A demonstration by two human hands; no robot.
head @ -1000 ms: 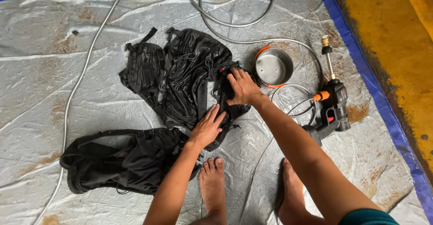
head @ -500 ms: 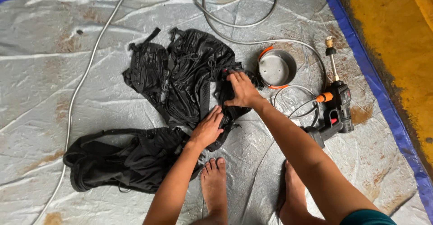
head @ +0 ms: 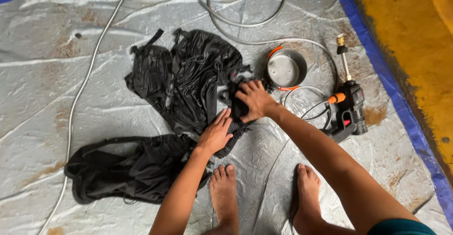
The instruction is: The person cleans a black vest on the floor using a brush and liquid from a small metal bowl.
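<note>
A wet black backpack (head: 188, 79) lies spread open on a grey tarp (head: 94, 98). My left hand (head: 216, 132) presses flat on its lower edge, fingers apart. My right hand (head: 254, 100) is closed on a bunched black part of the pack near its right side. A second black bag (head: 127, 169) lies crumpled to the lower left, untouched. My bare feet (head: 224, 192) stand just below the hands.
A round metal bowl with an orange rim (head: 285, 69) sits right of the pack. A black and orange pressure-washer gun (head: 348, 105) lies further right, its hose (head: 236, 18) looping above. A white cord (head: 80, 93) runs down the left. Blue tarp edge and yellow floor (head: 415, 51) at right.
My hands and the pack stay in nearly the same place; the right hand shifts slightly on the black fabric.
</note>
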